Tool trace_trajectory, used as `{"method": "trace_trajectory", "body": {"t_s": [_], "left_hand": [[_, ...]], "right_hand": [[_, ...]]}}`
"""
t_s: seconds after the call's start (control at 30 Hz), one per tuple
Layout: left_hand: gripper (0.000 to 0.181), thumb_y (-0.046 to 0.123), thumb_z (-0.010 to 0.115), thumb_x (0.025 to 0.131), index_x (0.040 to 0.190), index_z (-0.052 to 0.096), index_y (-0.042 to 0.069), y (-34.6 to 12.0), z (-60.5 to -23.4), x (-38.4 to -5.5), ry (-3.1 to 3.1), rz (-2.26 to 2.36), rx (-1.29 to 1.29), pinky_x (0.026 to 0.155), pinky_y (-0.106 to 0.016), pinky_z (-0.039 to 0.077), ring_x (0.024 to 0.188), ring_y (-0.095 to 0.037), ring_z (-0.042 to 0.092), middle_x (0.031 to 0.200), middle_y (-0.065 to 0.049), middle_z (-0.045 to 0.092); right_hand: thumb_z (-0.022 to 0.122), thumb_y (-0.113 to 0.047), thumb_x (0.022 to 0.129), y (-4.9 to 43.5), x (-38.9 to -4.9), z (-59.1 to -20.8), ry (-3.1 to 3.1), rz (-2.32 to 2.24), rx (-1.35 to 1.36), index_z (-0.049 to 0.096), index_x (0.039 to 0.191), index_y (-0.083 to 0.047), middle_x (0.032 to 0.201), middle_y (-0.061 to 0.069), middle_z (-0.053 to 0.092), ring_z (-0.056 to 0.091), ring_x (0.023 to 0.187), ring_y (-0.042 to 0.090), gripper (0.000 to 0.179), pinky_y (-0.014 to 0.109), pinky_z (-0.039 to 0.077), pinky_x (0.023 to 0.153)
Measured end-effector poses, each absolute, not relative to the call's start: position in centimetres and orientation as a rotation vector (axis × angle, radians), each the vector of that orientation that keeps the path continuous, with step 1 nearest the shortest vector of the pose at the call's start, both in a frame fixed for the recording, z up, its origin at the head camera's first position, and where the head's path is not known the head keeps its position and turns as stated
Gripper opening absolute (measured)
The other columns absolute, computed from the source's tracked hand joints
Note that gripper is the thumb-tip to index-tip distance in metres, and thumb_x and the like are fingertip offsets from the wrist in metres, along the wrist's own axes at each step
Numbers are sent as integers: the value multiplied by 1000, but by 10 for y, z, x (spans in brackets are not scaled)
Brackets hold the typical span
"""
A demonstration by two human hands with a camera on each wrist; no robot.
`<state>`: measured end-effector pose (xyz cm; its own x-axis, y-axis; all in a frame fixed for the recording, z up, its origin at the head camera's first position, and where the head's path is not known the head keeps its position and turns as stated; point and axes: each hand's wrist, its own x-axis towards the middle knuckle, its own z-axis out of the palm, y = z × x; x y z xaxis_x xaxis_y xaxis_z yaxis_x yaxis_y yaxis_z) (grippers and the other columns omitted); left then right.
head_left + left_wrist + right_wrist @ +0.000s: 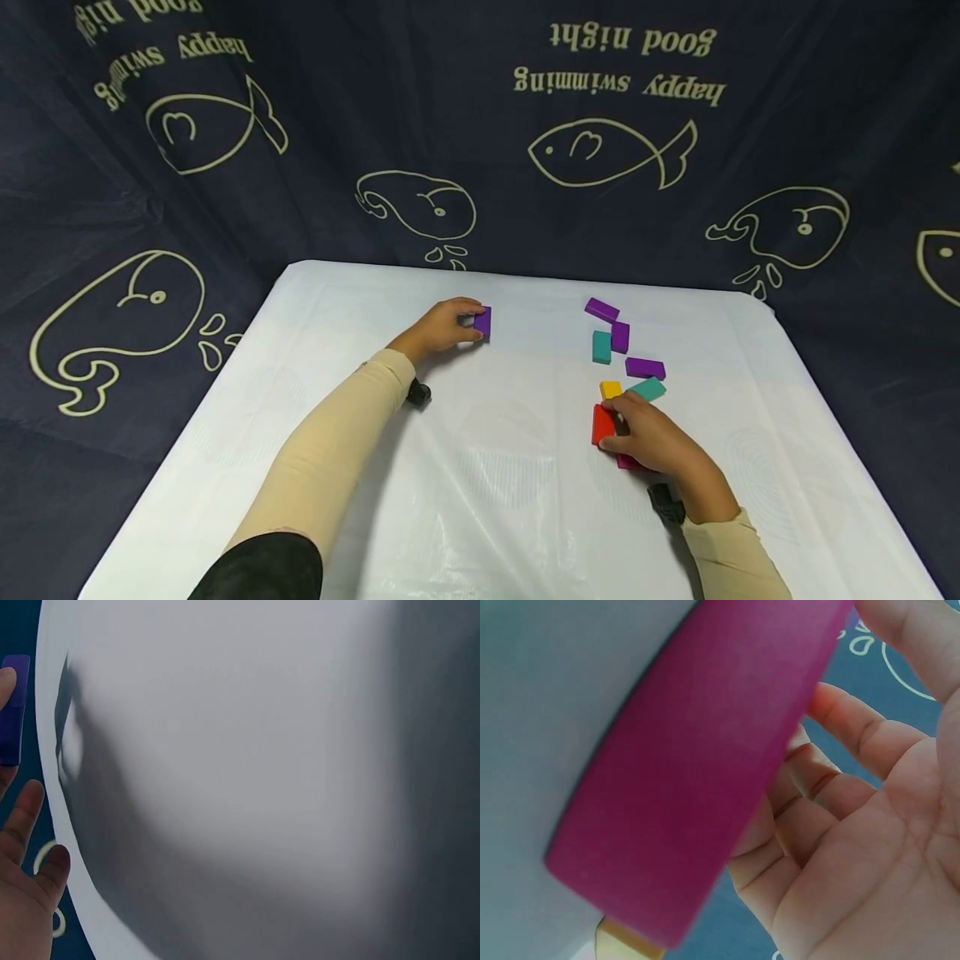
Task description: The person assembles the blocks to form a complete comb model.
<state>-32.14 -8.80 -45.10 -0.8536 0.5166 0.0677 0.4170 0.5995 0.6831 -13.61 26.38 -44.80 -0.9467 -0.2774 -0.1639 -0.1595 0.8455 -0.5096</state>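
Observation:
At the far middle of the table, my left hand [447,323] pinches a purple block [483,323] between thumb and fingers. The left wrist view catches that purple block [15,720] at its left edge, with part of the left hand [26,877] below. On the right side, my right hand [648,433] holds a red block [602,425] at its two ends with thumb and finger. Partly hidden beneath this hand lies a magenta block [628,462], which looms large as a magenta block [697,765] beside the right hand [870,840] in the right wrist view.
Beyond the right hand lie a yellow block [611,389], teal blocks [602,347] and purple blocks [645,367], loosely scattered. A white cover lies over the table [480,517]. Dark cloth [480,108] with fish and whale drawings hangs behind the far edge.

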Motion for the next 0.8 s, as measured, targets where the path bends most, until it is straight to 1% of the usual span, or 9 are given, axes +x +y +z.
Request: {"method": "trace_trajectory", "body": {"t_s": [0.17, 0.37, 0.5, 0.8], "left_hand": [[55, 15, 79, 85, 134, 60, 1, -97, -452, -328, 2711, 1058, 766, 117, -37, 27, 137, -30, 43, 142, -15, 54], [54, 13, 78, 85, 134, 60, 0, -101, -452, -332, 2718, 1034, 767, 117, -38, 28, 136, -31, 44, 142, -16, 54], [54, 12, 77, 85, 135, 60, 1, -101, -452, -332, 2686, 1047, 771, 117, -38, 27, 137, -31, 43, 143, -15, 53], [56, 18, 75, 88, 140, 57, 8, -97, -460, -330, 2676, 971, 676, 118, -38, 25, 141, -29, 38, 149, -10, 48]], "right_hand": [[81, -19, 82, 264, -136, -447, 2801, -738, -351, 60, 128, 4, 104, 6, 54, 53, 91, 22, 56, 41, 53, 80], [81, -20, 82, 264, -136, -448, 2803, -732, -350, 60, 129, 3, 106, 6, 55, 53, 93, 22, 57, 44, 54, 82], [81, -20, 82, 264, -136, -448, 2802, -732, -346, 60, 129, 3, 105, 6, 54, 53, 92, 22, 57, 43, 54, 82], [81, -20, 82, 264, -136, -448, 2802, -741, -348, 60, 128, 3, 104, 5, 54, 53, 91, 21, 56, 40, 53, 80]]}}
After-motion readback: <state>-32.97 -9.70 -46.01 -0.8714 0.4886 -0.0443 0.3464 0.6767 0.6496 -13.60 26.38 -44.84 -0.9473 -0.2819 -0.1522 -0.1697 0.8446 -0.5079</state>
